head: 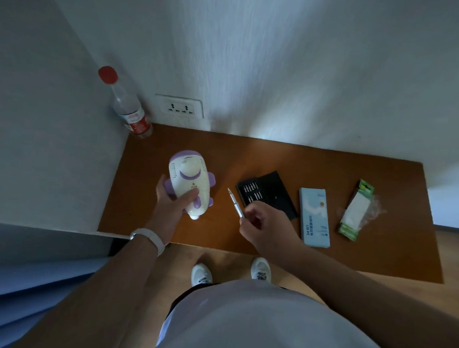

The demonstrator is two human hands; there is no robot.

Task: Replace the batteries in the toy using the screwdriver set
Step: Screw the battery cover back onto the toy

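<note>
So the left hand point(170, 205) is gripping the airplane toy point(190, 183) top-up on the desk point(317, 163), while the right hand point(267, 224) pinches the screwdriver point(235, 202). Probably best to flip the toy first, find the battery-door screw, then keep the bit straight.

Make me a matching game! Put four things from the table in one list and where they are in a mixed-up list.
Things:
1. toy airplane
2. screwdriver
3. water bottle
4. battery pack

Places:
A. far right on the table
B. held in the left hand
C. back left corner by the wall
D. held in the right hand

Pairs: 1-B, 2-D, 3-C, 4-A
</note>
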